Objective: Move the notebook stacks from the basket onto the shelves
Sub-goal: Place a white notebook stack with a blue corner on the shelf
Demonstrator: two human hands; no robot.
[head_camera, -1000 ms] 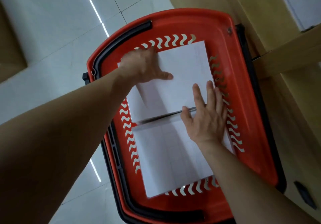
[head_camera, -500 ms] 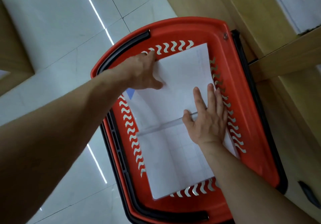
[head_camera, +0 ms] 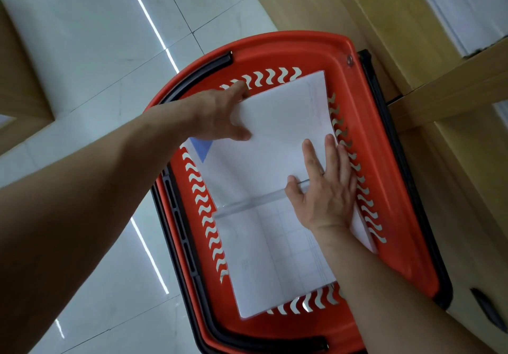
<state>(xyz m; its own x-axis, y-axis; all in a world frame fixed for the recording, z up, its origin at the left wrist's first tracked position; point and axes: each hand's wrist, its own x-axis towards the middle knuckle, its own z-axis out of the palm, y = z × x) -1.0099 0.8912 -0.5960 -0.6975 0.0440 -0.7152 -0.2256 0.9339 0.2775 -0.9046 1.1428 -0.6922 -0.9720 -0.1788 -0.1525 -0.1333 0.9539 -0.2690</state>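
The far notebook stack (head_camera: 277,122) is lying inside the red basket (head_camera: 384,188), its near edge meeting the near notebook stack (head_camera: 264,257). You are gripping its left edge with your left hand (head_camera: 217,114), thumb (head_camera: 239,133) lying on top and most fingers hidden beneath. That edge is sitting above a blue corner (head_camera: 202,149) showing underneath. Your right hand (head_camera: 324,191) is resting flat across the seam between the stacks, its straight fingers (head_camera: 330,155) pressing on the far stack and holding nothing. The basket's black handle (head_camera: 198,76) is lying along the rim. The basket is standing on the white tiled floor (head_camera: 82,51), just beside the wooden shelves (head_camera: 445,89), which are holding white stacks (head_camera: 461,4).
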